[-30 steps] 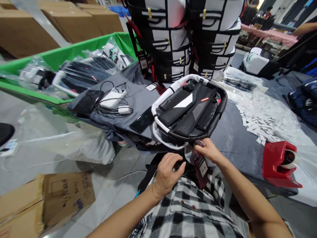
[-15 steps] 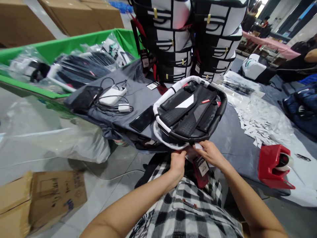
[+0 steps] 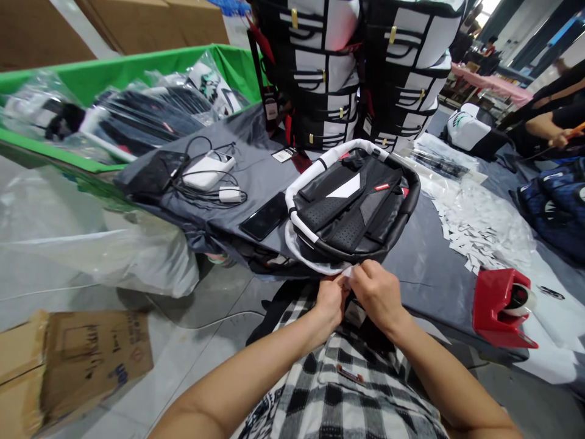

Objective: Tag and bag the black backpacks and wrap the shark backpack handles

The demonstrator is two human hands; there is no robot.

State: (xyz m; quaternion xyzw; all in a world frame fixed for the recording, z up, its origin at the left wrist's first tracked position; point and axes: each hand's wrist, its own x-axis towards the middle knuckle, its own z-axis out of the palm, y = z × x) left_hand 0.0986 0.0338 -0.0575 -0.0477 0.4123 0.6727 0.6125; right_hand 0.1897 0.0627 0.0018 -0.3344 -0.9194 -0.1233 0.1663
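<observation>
A black and white backpack [image 3: 354, 204] lies on the grey-covered table, its straps facing up and its near edge by my body. My left hand [image 3: 331, 299] is closed at that near edge, pinching something whitish beside the bag. Right next to it, my right hand [image 3: 377, 292] is closed too, with its fingertips on the same small white piece [image 3: 348, 271]. Whether that piece is a tag or thin wrapping is too small to tell. A hang tag [image 3: 355, 314] shows partly below my hands.
Stacked backpacks [image 3: 320, 79] stand behind. A phone [image 3: 262, 216], white power bank [image 3: 209, 169] and cables lie left. White slips [image 3: 466, 235] and a red tape dispenser [image 3: 503, 308] are right. A green-lined bin [image 3: 150, 67] holds bagged backpacks. Another person's hand [image 3: 551, 130] is at far right.
My right hand has moved left, closer to my left hand, and its fingers have closed. The hang tag is now mostly covered. The other person's hand has come into view at the right.
</observation>
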